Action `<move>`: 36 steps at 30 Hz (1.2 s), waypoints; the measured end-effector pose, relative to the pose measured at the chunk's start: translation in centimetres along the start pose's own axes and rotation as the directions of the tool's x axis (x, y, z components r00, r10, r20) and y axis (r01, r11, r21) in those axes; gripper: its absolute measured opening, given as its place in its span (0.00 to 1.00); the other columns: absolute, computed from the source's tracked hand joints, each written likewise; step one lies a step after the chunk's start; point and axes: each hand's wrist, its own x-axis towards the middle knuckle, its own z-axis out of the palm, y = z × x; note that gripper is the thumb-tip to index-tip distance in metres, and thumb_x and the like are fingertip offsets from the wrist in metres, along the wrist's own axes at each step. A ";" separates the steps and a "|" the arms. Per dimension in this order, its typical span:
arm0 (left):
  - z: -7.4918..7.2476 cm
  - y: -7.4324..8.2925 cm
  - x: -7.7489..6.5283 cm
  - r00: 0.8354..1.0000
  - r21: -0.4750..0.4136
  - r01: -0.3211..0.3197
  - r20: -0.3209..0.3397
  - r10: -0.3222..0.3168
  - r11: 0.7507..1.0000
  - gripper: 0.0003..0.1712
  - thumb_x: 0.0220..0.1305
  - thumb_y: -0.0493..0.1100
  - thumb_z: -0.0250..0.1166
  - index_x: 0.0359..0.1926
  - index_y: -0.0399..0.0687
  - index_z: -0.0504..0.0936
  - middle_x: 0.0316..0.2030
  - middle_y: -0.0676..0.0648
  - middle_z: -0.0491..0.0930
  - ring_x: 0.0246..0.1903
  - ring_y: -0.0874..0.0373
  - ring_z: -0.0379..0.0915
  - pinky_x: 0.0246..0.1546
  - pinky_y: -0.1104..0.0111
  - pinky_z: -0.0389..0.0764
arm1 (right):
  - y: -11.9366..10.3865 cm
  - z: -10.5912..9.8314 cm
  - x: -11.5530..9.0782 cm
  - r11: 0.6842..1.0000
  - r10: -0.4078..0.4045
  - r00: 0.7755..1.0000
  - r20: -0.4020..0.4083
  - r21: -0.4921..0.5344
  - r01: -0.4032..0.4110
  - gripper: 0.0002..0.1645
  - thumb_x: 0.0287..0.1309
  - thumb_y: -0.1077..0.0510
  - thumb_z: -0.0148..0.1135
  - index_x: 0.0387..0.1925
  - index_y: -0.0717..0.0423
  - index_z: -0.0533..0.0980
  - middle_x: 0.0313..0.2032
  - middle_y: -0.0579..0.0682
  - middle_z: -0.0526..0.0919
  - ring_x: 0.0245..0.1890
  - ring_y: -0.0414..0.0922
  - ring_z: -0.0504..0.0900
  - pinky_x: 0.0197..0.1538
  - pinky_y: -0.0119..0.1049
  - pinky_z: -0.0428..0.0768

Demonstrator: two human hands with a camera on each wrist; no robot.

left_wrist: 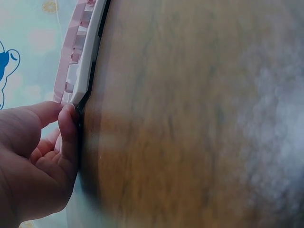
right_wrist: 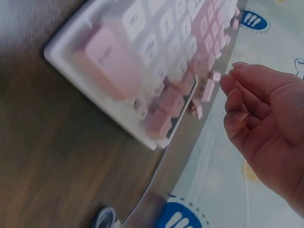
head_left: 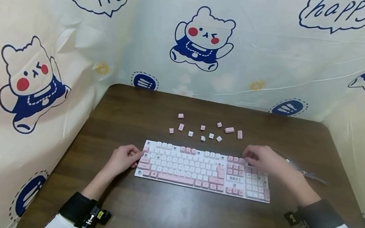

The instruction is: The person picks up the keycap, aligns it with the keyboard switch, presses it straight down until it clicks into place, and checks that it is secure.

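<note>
A pink-and-white keyboard [head_left: 177, 178] lies on the brown table; in its top row several key places are without caps. At its left end my left hand [head_left: 124, 159] holds the edge; the left wrist view shows thumb and forefinger at the keyboard's corner [left_wrist: 84, 78]. My right hand [head_left: 262, 158] is above the keyboard's back right part. In the right wrist view that hand [right_wrist: 268, 109] has loosely bent fingers, thumb close to forefinger, and nothing shows between them. Behind the keyboard lie several loose pink keycaps [head_left: 229, 130] and white keycaps [head_left: 219, 139].
A grey cable [head_left: 315, 177] lies on the table to the right, beyond my right forearm. Printed cloth [head_left: 257, 58] with cartoon bears surrounds the table [head_left: 168, 213] at the back and both sides. Bands with small cameras are on both wrists.
</note>
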 end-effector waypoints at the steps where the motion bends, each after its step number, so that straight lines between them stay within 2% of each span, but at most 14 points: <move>1: 0.0 -0.1 0.0 1.000 0.001 0.002 0.001 -0.002 1.000 0.17 0.65 0.53 0.63 0.38 0.42 0.81 0.24 0.46 0.80 0.22 0.57 0.76 0.27 0.69 0.78 | 0.3 -0.1 0.1 1.000 0.000 1.000 -0.003 0.000 0.000 0.12 0.60 0.58 0.64 0.45 0.53 0.80 0.36 0.47 0.85 0.36 0.42 0.80 0.43 0.44 0.83; 8: -0.1 0.0 0.2 1.000 -0.001 0.004 0.008 -0.004 1.000 0.17 0.65 0.53 0.63 0.38 0.42 0.81 0.24 0.46 0.80 0.22 0.57 0.76 0.27 0.69 0.79 | 1.7 -1.2 1.8 0.999 0.004 0.999 -0.049 -0.034 -0.006 0.14 0.59 0.58 0.64 0.47 0.56 0.79 0.36 0.48 0.85 0.36 0.43 0.81 0.41 0.43 0.83; 15: -0.3 0.2 0.3 1.000 0.008 -0.005 -0.003 0.005 1.000 0.16 0.65 0.52 0.63 0.38 0.42 0.81 0.24 0.46 0.80 0.22 0.57 0.76 0.27 0.69 0.78 | 2.7 -2.5 4.5 0.997 -0.050 0.991 -0.124 -0.068 0.041 0.15 0.58 0.61 0.64 0.47 0.60 0.78 0.37 0.54 0.85 0.37 0.48 0.83 0.40 0.47 0.83; 21: 0.1 -0.3 0.3 0.999 0.013 0.029 0.012 -0.029 0.999 0.16 0.65 0.53 0.63 0.38 0.43 0.81 0.24 0.46 0.80 0.22 0.57 0.76 0.26 0.69 0.78 | 3.4 -2.2 6.9 0.995 -0.008 0.996 -0.093 -0.099 -0.001 0.18 0.58 0.59 0.65 0.48 0.62 0.76 0.36 0.55 0.84 0.33 0.47 0.80 0.38 0.45 0.83; 25: 0.1 -0.4 0.4 1.000 0.012 0.029 0.010 -0.030 0.999 0.17 0.65 0.53 0.63 0.38 0.42 0.81 0.24 0.46 0.80 0.22 0.57 0.76 0.26 0.70 0.78 | 3.6 -2.0 8.3 0.993 0.037 0.997 -0.066 -0.106 -0.043 0.22 0.57 0.57 0.66 0.52 0.63 0.74 0.37 0.57 0.83 0.32 0.48 0.79 0.36 0.44 0.82; 30: 0.1 -0.4 0.3 1.000 0.016 0.027 0.016 -0.027 1.000 0.17 0.65 0.52 0.63 0.38 0.42 0.81 0.24 0.46 0.80 0.22 0.57 0.75 0.26 0.69 0.78 | 3.9 -1.7 9.2 0.995 0.072 0.997 0.005 -0.074 -0.071 0.27 0.59 0.55 0.65 0.57 0.61 0.73 0.39 0.56 0.82 0.33 0.48 0.78 0.37 0.43 0.81; 36: -0.1 -0.2 0.2 0.999 0.013 0.032 0.018 -0.032 0.999 0.16 0.64 0.52 0.64 0.38 0.42 0.81 0.23 0.46 0.80 0.22 0.57 0.76 0.26 0.69 0.77 | 3.9 -1.4 9.8 0.996 0.080 0.996 0.032 -0.051 -0.079 0.24 0.60 0.55 0.64 0.56 0.60 0.74 0.38 0.55 0.81 0.34 0.49 0.77 0.36 0.42 0.80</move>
